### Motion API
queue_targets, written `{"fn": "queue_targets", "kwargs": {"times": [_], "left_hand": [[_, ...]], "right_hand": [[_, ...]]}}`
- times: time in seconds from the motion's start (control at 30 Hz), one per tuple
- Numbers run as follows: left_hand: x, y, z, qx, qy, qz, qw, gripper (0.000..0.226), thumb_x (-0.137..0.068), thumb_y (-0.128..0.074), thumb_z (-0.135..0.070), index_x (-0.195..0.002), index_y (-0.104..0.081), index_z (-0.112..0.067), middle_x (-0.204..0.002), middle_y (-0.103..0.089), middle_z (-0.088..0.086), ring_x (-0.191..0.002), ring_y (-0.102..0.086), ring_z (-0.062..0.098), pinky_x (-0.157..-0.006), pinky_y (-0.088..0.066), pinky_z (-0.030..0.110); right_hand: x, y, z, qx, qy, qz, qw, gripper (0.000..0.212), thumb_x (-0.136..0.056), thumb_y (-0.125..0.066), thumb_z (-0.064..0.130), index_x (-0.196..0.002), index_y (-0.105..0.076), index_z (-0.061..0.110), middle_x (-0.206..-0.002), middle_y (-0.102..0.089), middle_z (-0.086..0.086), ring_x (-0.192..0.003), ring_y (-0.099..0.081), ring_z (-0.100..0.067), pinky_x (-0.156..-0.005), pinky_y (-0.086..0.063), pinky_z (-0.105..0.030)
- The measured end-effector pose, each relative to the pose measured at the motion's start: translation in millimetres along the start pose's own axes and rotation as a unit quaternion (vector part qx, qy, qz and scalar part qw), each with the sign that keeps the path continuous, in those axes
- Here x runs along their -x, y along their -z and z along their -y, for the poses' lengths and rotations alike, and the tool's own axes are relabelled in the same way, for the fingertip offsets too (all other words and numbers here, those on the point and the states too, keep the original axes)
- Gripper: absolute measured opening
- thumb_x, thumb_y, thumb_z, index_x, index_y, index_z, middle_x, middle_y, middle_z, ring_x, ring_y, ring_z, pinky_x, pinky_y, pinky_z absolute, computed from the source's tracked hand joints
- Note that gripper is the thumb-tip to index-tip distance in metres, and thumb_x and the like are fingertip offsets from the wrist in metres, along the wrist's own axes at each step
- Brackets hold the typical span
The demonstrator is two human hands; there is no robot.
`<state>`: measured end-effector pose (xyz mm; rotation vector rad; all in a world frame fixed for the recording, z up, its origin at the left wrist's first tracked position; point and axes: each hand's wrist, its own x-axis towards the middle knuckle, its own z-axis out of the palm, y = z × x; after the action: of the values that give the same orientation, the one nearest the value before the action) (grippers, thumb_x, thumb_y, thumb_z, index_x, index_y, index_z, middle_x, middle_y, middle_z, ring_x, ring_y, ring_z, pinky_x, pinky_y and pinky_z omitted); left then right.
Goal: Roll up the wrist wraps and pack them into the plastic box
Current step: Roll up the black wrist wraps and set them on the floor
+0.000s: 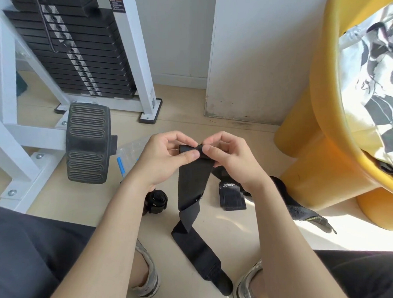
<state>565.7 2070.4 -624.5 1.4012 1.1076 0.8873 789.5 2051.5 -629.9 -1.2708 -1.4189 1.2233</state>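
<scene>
Clearly, the left hand (pixel 167 156) and right hand (pixel 227 156) pinched the top end of the soft, limp wrist wrap (pixel 192 182), best held at both edges.

The black wrist wrap (pixel 193 182) hangs mid-scene, its top end folded over into the first turn of a roll and pinched between the left hand (pixel 167 158) and the right hand (pixel 231 161), its tail kinked and lying flat on the near floor. Just left of it the rolled wrap (pixel 156 200) sits tight on the floor, while to the right the loose wrap (pixel 231 196) with a white logo lies unrolled. Farther left lies the clear plastic box (pixel 128 149) with its blue clasp, partly hidden.
</scene>
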Motion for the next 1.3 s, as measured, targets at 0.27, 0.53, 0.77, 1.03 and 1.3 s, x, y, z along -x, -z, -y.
{"fn": "queue_targets", "kwargs": {"times": [0.27, 0.53, 0.77, 1.03, 1.3], "left_hand": [[1, -3, 0, -0.009, 0.077, 0.023, 0.997, 0.027, -0.095, -0.084, -0.012, -0.118, -0.080, -0.026, -0.110, -0.084, 0.001, -0.101, -0.082, 0.021, -0.072, -0.064, 0.027], [2, -5, 4, 0.007, 0.070, 0.048, 0.996, 0.020, -0.111, -0.064, -0.022, -0.121, -0.080, -0.017, -0.115, -0.079, 0.023, -0.111, -0.078, 0.038, -0.092, -0.066, 0.056], [0, -7, 3, -0.113, -0.039, 0.013, 0.993, 0.031, -0.100, -0.078, -0.013, -0.125, -0.081, -0.032, -0.114, -0.082, -0.012, -0.113, -0.077, 0.010, -0.103, -0.061, 0.038], [-1, -5, 3, -0.089, 0.030, 0.005, 0.996, 0.016, -0.101, -0.078, -0.023, -0.117, -0.080, -0.025, -0.104, -0.083, 0.002, -0.103, -0.080, 0.025, -0.086, -0.067, 0.048], [1, -7, 1, -0.123, -0.047, -0.021, 0.991, 0.037, -0.087, -0.090, -0.011, -0.108, -0.079, -0.039, -0.103, -0.082, -0.012, -0.096, -0.078, 0.019, -0.091, -0.065, 0.045]], "right_hand": [[-4, -3, 0, 0.153, 0.032, 0.004, 0.988, 0.014, -0.101, -0.077, 0.018, -0.115, -0.077, 0.015, -0.098, -0.079, 0.004, -0.087, -0.071, -0.005, -0.078, -0.053, -0.018], [-3, -7, -5, 0.091, 0.033, -0.022, 0.995, 0.018, -0.097, -0.081, 0.018, -0.114, -0.080, 0.024, -0.102, -0.081, 0.006, -0.094, -0.075, -0.010, -0.084, -0.060, -0.028], [-1, -10, -9, 0.001, -0.057, -0.007, 0.998, 0.038, -0.104, -0.067, 0.047, -0.109, -0.077, 0.011, -0.094, -0.077, -0.008, -0.098, -0.078, -0.034, -0.092, -0.061, -0.065], [3, -10, -10, -0.023, -0.014, -0.008, 1.000, 0.022, -0.101, -0.076, 0.008, -0.122, -0.074, 0.017, -0.107, -0.078, -0.010, -0.092, -0.075, -0.019, -0.084, -0.063, -0.034], [3, -12, -2, -0.048, -0.063, -0.014, 0.997, 0.028, -0.107, -0.068, 0.039, -0.113, -0.079, 0.014, -0.097, -0.081, -0.007, -0.094, -0.080, -0.023, -0.088, -0.067, -0.048]]}}
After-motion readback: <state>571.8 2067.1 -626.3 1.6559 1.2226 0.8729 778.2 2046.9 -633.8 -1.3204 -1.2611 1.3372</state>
